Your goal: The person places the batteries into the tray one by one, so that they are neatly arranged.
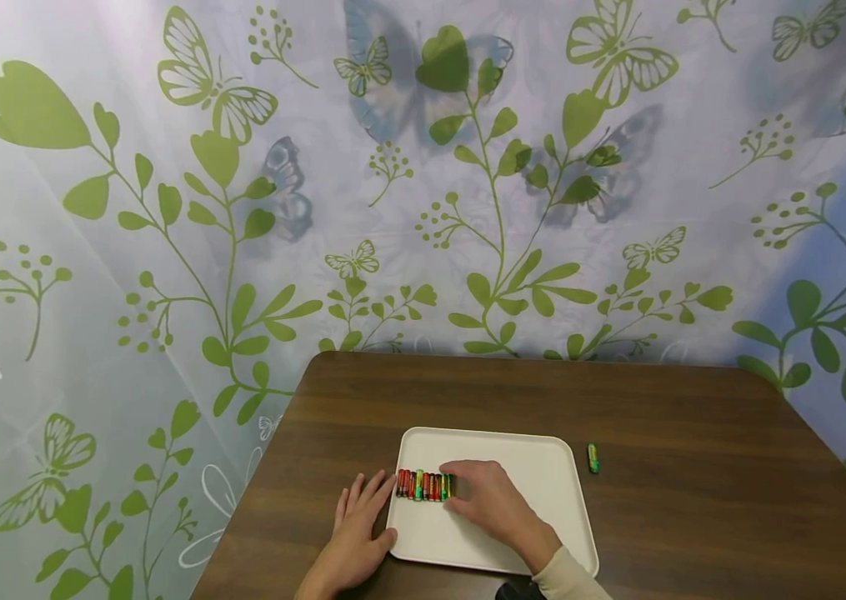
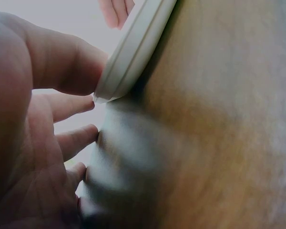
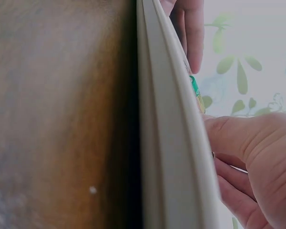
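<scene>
A row of red, green and black batteries (image 1: 424, 485) lies side by side on the cream tray (image 1: 493, 446), starting at its left rim. At the row's right end, the thumb and index finger of my right hand (image 1: 493, 500) pinch the last green battery (image 1: 449, 487) by its two ends. My left hand (image 1: 358, 533) rests against the tray's left edge, fingers extended and thumb on the rim. In the right wrist view, the tray's side hides most of the batteries; a green and gold battery (image 3: 197, 91) shows past the rim.
One loose green battery (image 1: 593, 458) lies on the brown wooden table (image 1: 663, 500), right of the tray. A dark object (image 1: 518, 591) shows at the bottom edge, near the right sleeve. Behind the table hangs a curtain (image 1: 392, 208) with leaves and butterflies.
</scene>
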Action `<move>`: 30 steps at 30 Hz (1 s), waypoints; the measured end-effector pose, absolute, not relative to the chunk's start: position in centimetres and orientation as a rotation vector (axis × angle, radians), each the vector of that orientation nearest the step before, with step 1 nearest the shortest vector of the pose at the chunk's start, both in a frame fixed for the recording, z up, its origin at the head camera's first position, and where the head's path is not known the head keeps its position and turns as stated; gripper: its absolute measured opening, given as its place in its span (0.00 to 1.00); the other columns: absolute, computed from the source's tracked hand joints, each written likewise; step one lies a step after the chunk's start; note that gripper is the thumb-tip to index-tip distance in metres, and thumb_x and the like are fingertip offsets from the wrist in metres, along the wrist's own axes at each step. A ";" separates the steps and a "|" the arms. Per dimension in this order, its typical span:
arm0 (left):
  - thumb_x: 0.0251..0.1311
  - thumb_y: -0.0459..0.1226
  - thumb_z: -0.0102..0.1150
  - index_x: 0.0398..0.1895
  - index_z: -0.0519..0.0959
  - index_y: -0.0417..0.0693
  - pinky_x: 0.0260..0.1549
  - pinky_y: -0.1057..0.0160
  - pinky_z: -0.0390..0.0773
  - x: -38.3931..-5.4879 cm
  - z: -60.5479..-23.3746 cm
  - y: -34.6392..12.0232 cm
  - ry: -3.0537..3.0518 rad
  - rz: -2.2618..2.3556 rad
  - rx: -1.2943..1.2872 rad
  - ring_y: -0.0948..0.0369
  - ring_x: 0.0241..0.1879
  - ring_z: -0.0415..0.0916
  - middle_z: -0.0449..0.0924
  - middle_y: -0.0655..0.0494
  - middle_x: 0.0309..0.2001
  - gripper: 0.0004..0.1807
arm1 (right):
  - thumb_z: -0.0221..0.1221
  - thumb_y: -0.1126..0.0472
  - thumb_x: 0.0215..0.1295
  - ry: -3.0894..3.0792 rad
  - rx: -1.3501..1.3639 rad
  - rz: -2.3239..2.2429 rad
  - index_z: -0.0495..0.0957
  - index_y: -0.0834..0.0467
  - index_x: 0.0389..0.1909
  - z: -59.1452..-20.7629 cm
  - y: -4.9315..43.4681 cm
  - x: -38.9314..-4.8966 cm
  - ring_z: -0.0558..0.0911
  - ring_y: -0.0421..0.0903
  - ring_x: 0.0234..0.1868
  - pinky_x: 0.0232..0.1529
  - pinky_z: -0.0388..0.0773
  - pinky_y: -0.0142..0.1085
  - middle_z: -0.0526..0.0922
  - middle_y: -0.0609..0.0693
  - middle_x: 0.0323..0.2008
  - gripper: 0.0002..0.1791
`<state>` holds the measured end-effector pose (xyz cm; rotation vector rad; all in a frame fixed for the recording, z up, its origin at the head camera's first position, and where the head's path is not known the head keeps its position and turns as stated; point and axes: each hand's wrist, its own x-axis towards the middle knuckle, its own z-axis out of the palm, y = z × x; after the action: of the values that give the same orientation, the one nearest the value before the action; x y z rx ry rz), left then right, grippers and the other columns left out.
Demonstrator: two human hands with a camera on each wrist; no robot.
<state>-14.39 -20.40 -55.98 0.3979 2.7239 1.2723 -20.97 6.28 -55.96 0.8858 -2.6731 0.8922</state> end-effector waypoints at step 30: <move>0.65 0.34 0.65 0.85 0.65 0.44 0.79 0.26 0.25 -14.4 -55.8 -20.4 2.703 1.269 0.383 0.28 0.87 0.34 0.55 0.35 0.86 0.43 | 0.78 0.50 0.63 -2.800 0.865 1.125 0.87 0.57 0.65 -53.4 13.0 -21.6 0.92 0.56 0.58 0.61 0.88 0.51 0.91 0.49 0.62 0.31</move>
<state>-14.36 -20.39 -55.80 0.3830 2.7028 1.2694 -21.59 13.02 -53.37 0.8650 -2.8000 1.1246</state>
